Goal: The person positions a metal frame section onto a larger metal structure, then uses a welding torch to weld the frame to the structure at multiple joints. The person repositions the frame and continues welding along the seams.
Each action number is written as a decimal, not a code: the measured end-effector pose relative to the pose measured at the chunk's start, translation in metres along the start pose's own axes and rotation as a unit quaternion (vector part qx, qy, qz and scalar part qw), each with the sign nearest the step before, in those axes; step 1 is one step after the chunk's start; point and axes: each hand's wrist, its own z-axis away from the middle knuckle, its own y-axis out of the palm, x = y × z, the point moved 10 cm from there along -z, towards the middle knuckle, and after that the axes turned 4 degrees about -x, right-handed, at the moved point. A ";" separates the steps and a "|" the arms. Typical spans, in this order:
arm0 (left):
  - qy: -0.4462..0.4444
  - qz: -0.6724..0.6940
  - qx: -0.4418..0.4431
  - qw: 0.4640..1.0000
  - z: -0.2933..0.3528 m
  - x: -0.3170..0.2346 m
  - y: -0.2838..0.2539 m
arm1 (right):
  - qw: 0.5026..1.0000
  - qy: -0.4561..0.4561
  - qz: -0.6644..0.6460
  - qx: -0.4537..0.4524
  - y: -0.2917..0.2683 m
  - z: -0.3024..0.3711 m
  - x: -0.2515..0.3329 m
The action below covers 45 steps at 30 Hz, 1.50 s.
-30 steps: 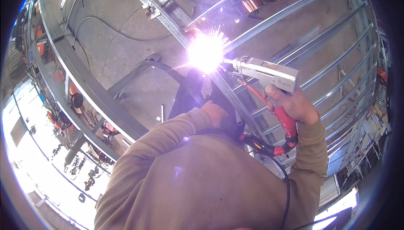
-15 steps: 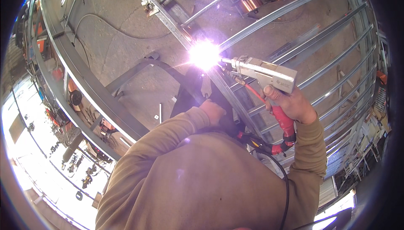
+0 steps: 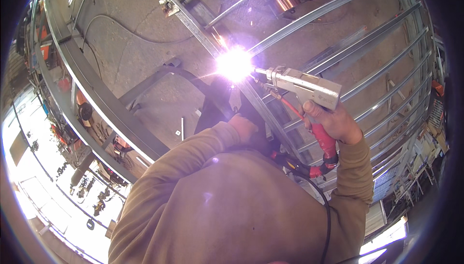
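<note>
Right hand [image 3: 340, 124]: clamping on the grey-bodied welding gun [image 3: 307, 85], which is reaching over the metal frame [image 3: 195, 28]
Nozzle [image 3: 260, 70]: pointing left into white glare [image 3: 234, 65]
Glare: hiding part of the frame
Left hand [image 3: 244, 127]: resting near dark trousers [image 3: 208, 118]; whether it is gripping anything, cannot tell

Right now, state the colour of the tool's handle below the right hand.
The handle is red, best seen in the head view.
</note>
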 end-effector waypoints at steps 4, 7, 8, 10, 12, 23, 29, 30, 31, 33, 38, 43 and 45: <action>0.009 0.004 -0.011 1.000 0.001 -0.002 -0.004 | 1.000 0.008 0.003 0.007 -0.001 0.001 -0.004; 0.012 0.013 -0.025 1.000 0.000 -0.001 -0.004 | 1.000 0.022 0.005 0.012 -0.003 0.001 -0.010; 0.010 0.011 -0.021 1.000 -0.001 0.000 -0.001 | 1.000 0.019 -0.003 0.008 -0.004 0.002 -0.011; 0.014 -0.003 0.002 1.000 -0.003 0.000 0.006 | 1.000 0.013 -0.019 0.000 -0.004 0.005 -0.015; 0.015 0.019 -0.047 0.999 0.000 -0.001 0.003 | 0.997 0.001 -0.070 -0.019 -0.010 0.017 -0.017; 0.072 0.013 -0.054 0.996 -0.015 -0.021 0.047 | 0.994 0.008 -0.089 -0.064 -0.033 0.063 -0.076; 0.033 -0.051 -0.089 0.994 0.001 0.004 0.040 | 0.970 -0.081 -0.161 -0.161 -0.037 0.090 -0.068; 0.024 -0.066 -0.118 0.990 0.007 0.013 0.032 | 0.966 -0.109 -0.156 -0.173 -0.038 0.096 -0.057; 0.004 -0.072 -0.136 0.988 0.015 0.028 0.026 | 0.960 -0.149 -0.152 -0.180 -0.038 0.101 -0.042; -0.001 -0.083 -0.225 0.971 0.045 0.057 0.006 | 0.937 -0.204 -0.180 -0.219 -0.034 0.109 -0.019; -0.086 -0.028 -0.372 0.924 0.128 0.118 -0.008 | 0.906 -0.293 -0.262 -0.155 0.027 0.099 0.060; -0.209 0.036 -0.565 0.798 0.243 0.147 -0.018 | 0.901 -0.350 -0.249 -0.059 0.136 0.075 0.151; -0.242 0.077 -0.619 0.743 0.302 0.151 -0.009 | 0.897 -0.377 -0.228 -0.031 0.186 0.069 0.190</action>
